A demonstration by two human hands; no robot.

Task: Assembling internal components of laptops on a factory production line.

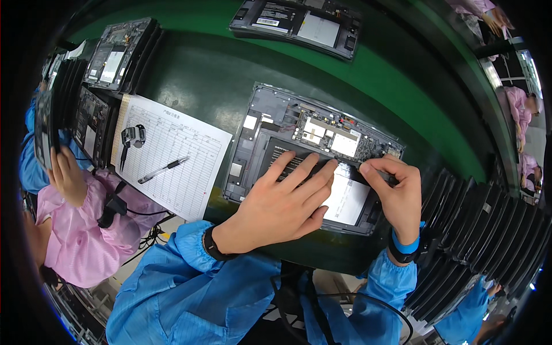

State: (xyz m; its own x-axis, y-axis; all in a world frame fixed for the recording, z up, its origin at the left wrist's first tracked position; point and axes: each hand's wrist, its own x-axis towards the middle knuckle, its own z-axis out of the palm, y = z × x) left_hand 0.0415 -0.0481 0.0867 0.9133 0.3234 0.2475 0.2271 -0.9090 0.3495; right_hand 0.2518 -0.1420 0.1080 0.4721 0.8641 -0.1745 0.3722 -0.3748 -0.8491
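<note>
An opened tablet-like device (266, 103) lies in front of me on the dark green bench, its insides facing up. Across its upper part runs a circuit board (330, 135) with silvery shields. Below the board is a battery pack (348, 198) with a black part and a white label. My left hand (282, 201) rests palm down on the battery, fingers spread and holding nothing. At the board's lower right edge, my right hand (399, 187) pinches thumb and forefinger together. Whatever sits between those fingertips is too small to make out.
Left of the device lies a printed paper form (190, 138) bearing a pen (163, 169) and a small black strapped object (133, 137). Opened devices (118, 57) are stacked far left; another (299, 26) lies at the back. Dark panels (483, 230) stand in rows right. A pink-sleeved co-worker (86, 230) is at left.
</note>
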